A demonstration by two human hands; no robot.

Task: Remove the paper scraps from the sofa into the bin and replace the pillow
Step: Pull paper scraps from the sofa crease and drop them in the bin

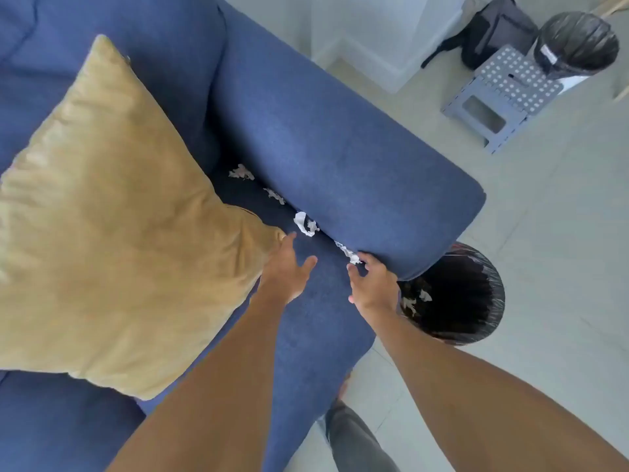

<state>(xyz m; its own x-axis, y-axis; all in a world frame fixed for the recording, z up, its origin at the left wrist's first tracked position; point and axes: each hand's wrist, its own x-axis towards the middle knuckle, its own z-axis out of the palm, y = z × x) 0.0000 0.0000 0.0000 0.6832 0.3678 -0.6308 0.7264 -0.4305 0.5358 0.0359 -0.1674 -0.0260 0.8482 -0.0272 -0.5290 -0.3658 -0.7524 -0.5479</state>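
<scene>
A mustard-yellow pillow (112, 212) lies on the seat of the blue sofa (306, 137), pushed to the left. Several white paper scraps sit in the crease along the armrest: one (241, 172) farthest back, one (275, 195) nearer, a bigger crumpled one (305, 223), and one (348, 252) at the front. My left hand (287, 267) rests open against the pillow's near corner. My right hand (369, 279) has its fingertips on the front scrap, and whether they pinch it is unclear. A bin (490, 301) lined with a black bag stands on the floor beside the armrest, with a few scraps inside.
A second black-lined bin (575, 42), a grey perforated step stool (503, 97) and a black backpack (493, 28) stand on the pale tiled floor at the far right. My leg in grey trousers (354, 441) is beside the sofa's front edge.
</scene>
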